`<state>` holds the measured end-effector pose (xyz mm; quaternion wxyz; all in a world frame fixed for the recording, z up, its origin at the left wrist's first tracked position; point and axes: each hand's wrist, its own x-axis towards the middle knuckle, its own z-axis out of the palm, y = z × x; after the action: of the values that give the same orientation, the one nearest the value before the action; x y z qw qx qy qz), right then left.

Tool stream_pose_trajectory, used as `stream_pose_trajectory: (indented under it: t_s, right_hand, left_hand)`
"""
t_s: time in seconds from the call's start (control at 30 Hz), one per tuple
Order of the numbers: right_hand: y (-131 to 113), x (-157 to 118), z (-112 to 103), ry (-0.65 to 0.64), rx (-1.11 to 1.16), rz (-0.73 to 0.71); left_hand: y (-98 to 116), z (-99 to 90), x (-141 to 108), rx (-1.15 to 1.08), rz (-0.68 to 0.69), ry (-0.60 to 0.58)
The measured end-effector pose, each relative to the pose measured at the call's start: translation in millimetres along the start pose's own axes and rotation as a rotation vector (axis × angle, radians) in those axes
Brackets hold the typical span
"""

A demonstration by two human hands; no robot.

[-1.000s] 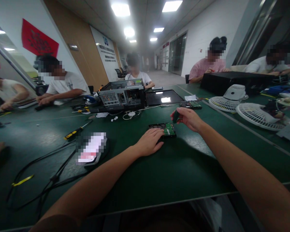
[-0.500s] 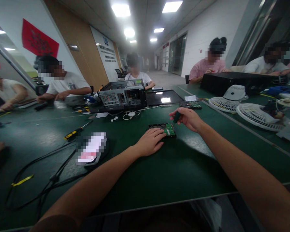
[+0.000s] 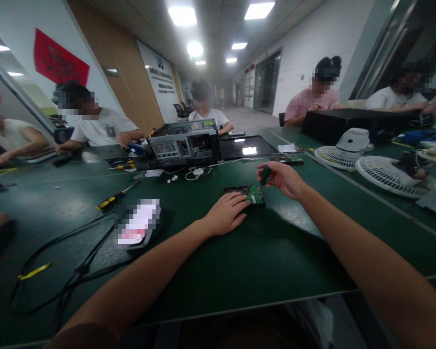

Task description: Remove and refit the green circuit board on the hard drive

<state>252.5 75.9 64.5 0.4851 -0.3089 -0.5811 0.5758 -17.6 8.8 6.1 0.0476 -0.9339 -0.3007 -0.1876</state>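
Note:
A hard drive [image 3: 255, 195] lies on the green tabletop, its green circuit board facing up. Across its left part rests my left hand [image 3: 228, 211], fingers stretched out flat and close together, partly hiding the drive. My right hand [image 3: 284, 179] is closed round the dark green handle of a screwdriver [image 3: 265, 175], held upright over the drive's far right corner. The screwdriver's thin shaft is hard to make out, so I cannot tell whether its tip touches the drive.
Beyond the drive stand an opened computer case [image 3: 183, 148] and a dark flat panel [image 3: 247, 147]. Another circuit board [image 3: 287, 158] lies behind my right hand. White fan parts [image 3: 343, 150] are at right. Left are a yellow-black screwdriver [image 3: 111, 199], a phone [image 3: 140, 223] and black cables [image 3: 83, 271].
The screwdriver and my right fingers have shifted very slightly; my left hand stays on the hard drive. A person at left has moved a hand toward the blue item beside the computer case.

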Motion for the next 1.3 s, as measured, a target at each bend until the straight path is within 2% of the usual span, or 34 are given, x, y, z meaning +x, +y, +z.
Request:
stream_pose_trajectory:
  t_s: [0.3, 0.5, 0.97, 1.3]
  right_hand:
    - [0.1, -1.3, 0.2, 0.048, -0.077, -0.029]
    - [-1.6, -2.9, 2.8, -0.008, -0.081, -0.058]
    - [0.9, 1.9, 1.1, -0.010, 0.047, 0.054]
    - [-3.1, -2.0, 3.3, 0.033, -0.038, 0.009]
  left_hand:
    - [-1.9, 2.4, -0.5, -0.005, 0.000, 0.010]
    - [-1.3, 1.8, -0.8, 0.004, -0.002, 0.010]
    - [-0.1, 0.4, -0.3, 0.001, -0.003, 0.012]
    - [-0.5, 1.6, -0.8, 0.002, -0.011, 0.000]
